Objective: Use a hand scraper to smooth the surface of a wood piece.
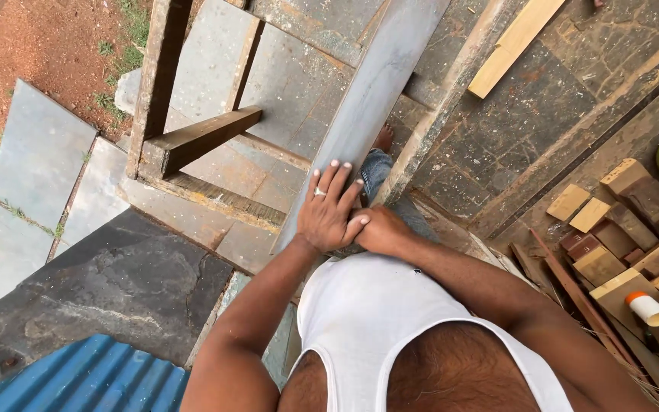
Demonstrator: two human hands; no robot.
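Sleeveless white vest, bare arms, one ring

The person wears a white sleeveless vest with a deep scooped neckline and wide armholes, so both arms are bare from shoulder to wrist. A tiny dark speck marks the cloth just below the right hand [381,229]. The left hand [332,212] carries a pale, silvery ring on one finger, and its fingernails look light and short. Just beyond the hands a strip of faded blue denim covers the leg, ending above a bare foot.

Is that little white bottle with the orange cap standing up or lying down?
Lying down. The white bottle rests on its side across the wood blocks.
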